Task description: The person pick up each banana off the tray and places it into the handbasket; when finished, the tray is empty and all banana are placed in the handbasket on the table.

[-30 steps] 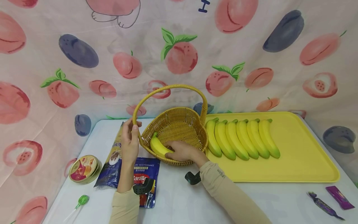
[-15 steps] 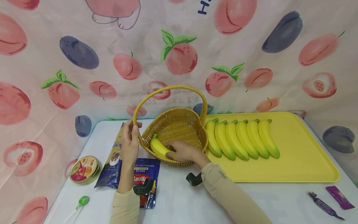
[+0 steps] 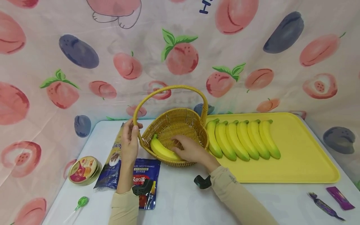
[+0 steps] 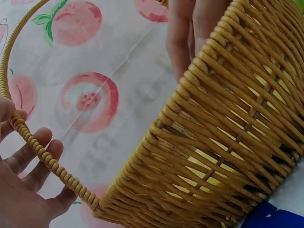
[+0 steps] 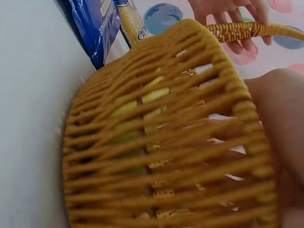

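A yellow wicker basket (image 3: 181, 123) with a tall arched handle (image 3: 177, 87) stands mid-table. My left hand (image 3: 130, 142) holds the left foot of that handle; in the left wrist view its thumb and fingers lie around the wrapped cane. One banana (image 3: 161, 150) lies inside, along the basket's front left wall. Over the basket's front, my right hand (image 3: 192, 150) has its fingers loosely bent and parted, right at the banana's lower end but not gripping it. Behind the weave in the right wrist view, that hand's fingers are mostly hidden.
A yellow tray (image 3: 303, 150) at the right bears a row of several bananas (image 3: 243, 140). Left of the basket lie a blue pasta pouch (image 3: 146, 168), a long blue-and-gold packet (image 3: 111, 165), a round tin (image 3: 84, 169) and a green lollipop (image 3: 82, 202). Two purple-wrapped sweets (image 3: 340, 198) lie front right.
My right hand has let go of the banana in the basket and shifted slightly right, its fingers spreading. More of the banana shows. The left hand stays on the handle.
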`<state>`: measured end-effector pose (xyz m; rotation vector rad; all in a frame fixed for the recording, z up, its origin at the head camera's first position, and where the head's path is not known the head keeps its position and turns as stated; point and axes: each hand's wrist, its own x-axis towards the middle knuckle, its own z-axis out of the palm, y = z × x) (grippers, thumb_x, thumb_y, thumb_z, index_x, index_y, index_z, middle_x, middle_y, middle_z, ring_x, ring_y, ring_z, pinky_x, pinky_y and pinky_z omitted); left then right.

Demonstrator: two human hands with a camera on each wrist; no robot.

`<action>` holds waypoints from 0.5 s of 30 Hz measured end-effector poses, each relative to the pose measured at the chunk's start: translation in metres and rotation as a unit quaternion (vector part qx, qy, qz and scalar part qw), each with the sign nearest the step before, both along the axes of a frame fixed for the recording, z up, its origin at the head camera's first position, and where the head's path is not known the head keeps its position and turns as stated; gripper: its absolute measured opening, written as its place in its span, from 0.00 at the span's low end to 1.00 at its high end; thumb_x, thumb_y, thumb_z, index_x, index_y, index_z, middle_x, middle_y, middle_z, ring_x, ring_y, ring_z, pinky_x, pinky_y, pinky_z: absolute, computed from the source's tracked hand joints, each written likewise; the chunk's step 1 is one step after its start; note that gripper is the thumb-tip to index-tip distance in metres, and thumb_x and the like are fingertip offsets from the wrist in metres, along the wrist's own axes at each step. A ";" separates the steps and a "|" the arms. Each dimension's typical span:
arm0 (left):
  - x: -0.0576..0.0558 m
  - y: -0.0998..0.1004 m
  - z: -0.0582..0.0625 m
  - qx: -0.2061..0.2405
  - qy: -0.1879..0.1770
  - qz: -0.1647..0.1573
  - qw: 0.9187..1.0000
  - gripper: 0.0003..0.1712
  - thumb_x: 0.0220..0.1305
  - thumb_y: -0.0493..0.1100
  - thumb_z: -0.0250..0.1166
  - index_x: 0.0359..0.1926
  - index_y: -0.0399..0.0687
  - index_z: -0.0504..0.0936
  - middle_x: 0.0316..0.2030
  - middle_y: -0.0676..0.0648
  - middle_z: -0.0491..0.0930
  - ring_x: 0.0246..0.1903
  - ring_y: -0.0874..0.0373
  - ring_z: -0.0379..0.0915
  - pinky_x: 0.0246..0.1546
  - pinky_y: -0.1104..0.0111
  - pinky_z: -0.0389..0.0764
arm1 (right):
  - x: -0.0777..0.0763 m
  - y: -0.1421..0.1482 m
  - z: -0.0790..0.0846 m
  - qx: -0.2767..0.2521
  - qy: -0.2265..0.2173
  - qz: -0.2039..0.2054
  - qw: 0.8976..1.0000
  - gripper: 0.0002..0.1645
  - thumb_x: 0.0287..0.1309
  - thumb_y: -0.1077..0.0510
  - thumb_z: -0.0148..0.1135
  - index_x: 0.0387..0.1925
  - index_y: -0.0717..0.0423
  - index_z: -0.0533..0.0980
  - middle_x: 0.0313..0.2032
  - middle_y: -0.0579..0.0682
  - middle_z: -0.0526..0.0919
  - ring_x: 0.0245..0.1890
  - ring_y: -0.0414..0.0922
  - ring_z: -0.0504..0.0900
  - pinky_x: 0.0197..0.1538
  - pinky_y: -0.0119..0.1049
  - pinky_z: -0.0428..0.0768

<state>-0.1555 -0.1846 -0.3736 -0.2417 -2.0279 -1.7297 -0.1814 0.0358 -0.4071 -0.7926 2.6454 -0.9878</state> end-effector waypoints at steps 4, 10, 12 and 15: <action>0.000 -0.001 0.000 -0.029 -0.003 0.006 1.000 0.21 0.73 0.35 0.43 0.63 0.32 0.63 0.44 0.29 0.71 0.43 0.59 0.69 0.44 0.67 0.67 | 0.001 0.012 0.004 -0.016 0.024 -0.011 1.000 0.25 0.65 0.51 0.55 0.62 0.52 0.69 0.58 0.49 0.75 0.55 0.46 0.76 0.56 0.42 0.74; 0.000 -0.001 0.001 -0.047 0.002 0.008 0.999 0.20 0.73 0.33 0.42 0.63 0.32 0.63 0.43 0.29 0.71 0.40 0.68 0.67 0.40 0.64 0.67 | 0.001 0.035 0.006 -0.048 0.054 -0.024 0.997 0.22 0.65 0.53 0.55 0.59 0.51 0.71 0.55 0.50 0.76 0.52 0.45 0.76 0.54 0.42 0.75; 0.000 -0.001 0.001 -0.049 0.003 0.008 0.999 0.20 0.73 0.33 0.42 0.63 0.32 0.63 0.42 0.30 0.71 0.40 0.68 0.67 0.39 0.66 0.67 | 0.001 0.044 0.007 -0.055 0.057 -0.031 0.996 0.21 0.65 0.53 0.55 0.58 0.50 0.71 0.54 0.49 0.76 0.52 0.45 0.76 0.54 0.41 0.75; 0.000 -0.001 0.000 -0.059 0.009 0.010 0.998 0.20 0.73 0.34 0.41 0.63 0.31 0.62 0.42 0.30 0.71 0.38 0.68 0.66 0.36 0.71 0.66 | 0.003 0.056 0.009 -0.075 0.062 -0.039 0.994 0.19 0.65 0.54 0.55 0.57 0.50 0.72 0.52 0.49 0.77 0.51 0.44 0.76 0.52 0.42 0.76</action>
